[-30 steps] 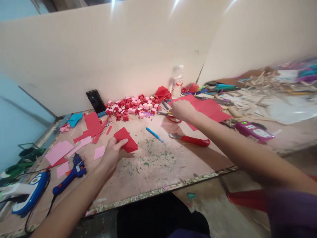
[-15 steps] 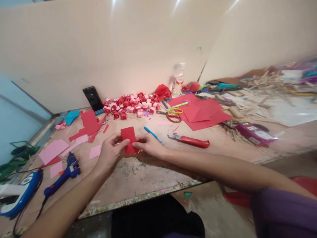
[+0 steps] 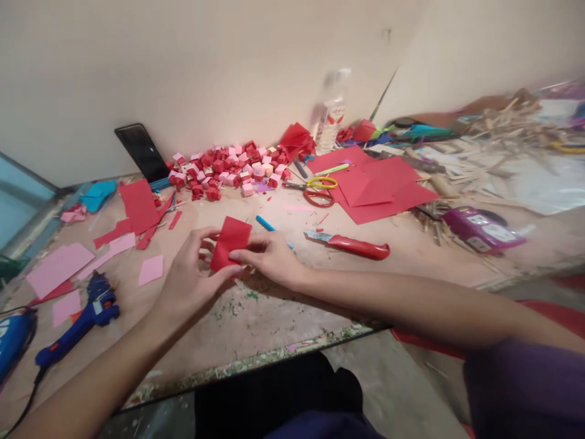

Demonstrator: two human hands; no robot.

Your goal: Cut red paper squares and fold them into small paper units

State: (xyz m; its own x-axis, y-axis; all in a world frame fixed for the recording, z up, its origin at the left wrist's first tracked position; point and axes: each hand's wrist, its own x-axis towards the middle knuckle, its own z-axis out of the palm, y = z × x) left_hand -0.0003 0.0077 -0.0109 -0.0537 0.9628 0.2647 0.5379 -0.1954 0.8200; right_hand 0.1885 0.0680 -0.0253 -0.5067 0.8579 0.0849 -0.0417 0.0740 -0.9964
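A small red paper piece (image 3: 230, 242) is held upright just above the worn table (image 3: 283, 305), in the middle of the view. My left hand (image 3: 189, 274) grips its left and lower edge with thumb and fingers. My right hand (image 3: 269, 256) pinches its right edge from the other side. A blue pen (image 3: 265, 224) lies just behind my right hand, partly hidden by it. A red-handled utility knife (image 3: 354, 245) lies on the table to the right of my hands.
A heap of small red and pink paper cubes (image 3: 228, 171) sits by the wall, next to a black phone (image 3: 141, 152). Red sheets (image 3: 379, 189) and scissors (image 3: 317, 189) lie at right. A blue glue gun (image 3: 77, 320) and pink scraps (image 3: 59, 268) lie left; wooden sticks (image 3: 479, 140) far right.
My right hand came back from the red sheets and scissors to the red paper piece and now pinches it with my left. The piece is lifted and turned more upright.
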